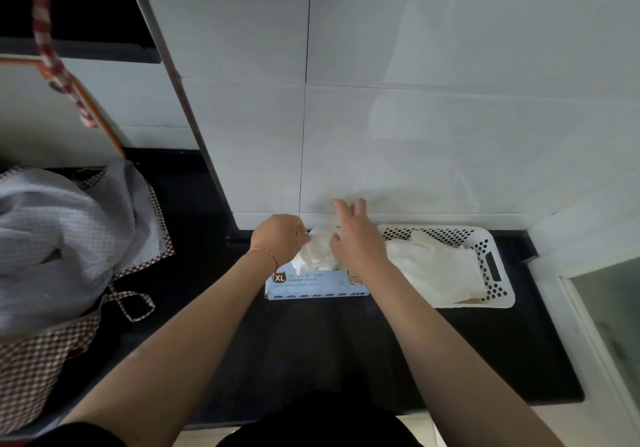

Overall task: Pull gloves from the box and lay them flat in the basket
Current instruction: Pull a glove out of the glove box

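Two bare forearms reach up from the bottom edge of the frame over a black countertop [311,342], meeting just below the middle of the picture at a pale blue glove box [311,285] marked XL on its front face. A crumpled white glove [317,251] bulges out of the top of the box. The left hand [278,238], with a thin orange cord at the wrist, has its fingers curled down into the left side of that glove and grips it. The right hand [356,235] hovers over the right side of the same glove with its fingers spread and fairly straight, the thumb close to the white material (whether it actually touches cannot be told).

Immediately right of the box stands a white perforated basket [491,266] with a handle slot in its right end. Inside it lie pale, translucent gloves [436,270], spread fairly flat and covering most of its floor.

Behind both containers rises a white tiled wall [433,100]. At the left edge of the frame a heap of grey-and-brown checked cloth [59,245] lies on the counter, and a red checked strap [52,51] hangs in the upper left corner.
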`<state>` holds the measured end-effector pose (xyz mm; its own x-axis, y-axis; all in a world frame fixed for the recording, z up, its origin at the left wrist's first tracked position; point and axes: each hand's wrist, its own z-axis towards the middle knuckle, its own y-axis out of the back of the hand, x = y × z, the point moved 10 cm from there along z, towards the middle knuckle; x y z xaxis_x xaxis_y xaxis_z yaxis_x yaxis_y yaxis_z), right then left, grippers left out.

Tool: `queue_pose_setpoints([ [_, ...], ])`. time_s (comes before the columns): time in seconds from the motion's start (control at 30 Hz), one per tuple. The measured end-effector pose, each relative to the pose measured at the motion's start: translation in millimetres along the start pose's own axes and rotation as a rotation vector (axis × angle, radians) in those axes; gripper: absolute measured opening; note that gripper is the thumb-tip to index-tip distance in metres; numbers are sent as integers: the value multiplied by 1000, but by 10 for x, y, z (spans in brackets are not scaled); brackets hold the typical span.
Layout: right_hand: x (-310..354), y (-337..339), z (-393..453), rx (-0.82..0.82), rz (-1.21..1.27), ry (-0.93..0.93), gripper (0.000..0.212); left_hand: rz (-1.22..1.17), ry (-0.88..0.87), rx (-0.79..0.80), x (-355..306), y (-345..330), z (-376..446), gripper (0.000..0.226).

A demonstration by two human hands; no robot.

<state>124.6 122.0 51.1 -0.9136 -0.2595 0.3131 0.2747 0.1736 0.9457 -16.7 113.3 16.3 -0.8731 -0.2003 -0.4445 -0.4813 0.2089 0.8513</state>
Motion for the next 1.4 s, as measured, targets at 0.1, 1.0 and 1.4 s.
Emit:
queue_pose_setpoints([
  [0.1, 234, -41, 11, 113, 243, 116, 50, -241, -15, 30, -111, 100, -12, 31],
  [1.0, -745, 947, -163, -42, 1051, -192, 13, -570, -126, 447, -877, 14, -341, 36],
  [1.4, -1520, 1336, -396, -222, 1133, -337, 14, -904, 10, -45, -1075, 193, -230, 39],
])
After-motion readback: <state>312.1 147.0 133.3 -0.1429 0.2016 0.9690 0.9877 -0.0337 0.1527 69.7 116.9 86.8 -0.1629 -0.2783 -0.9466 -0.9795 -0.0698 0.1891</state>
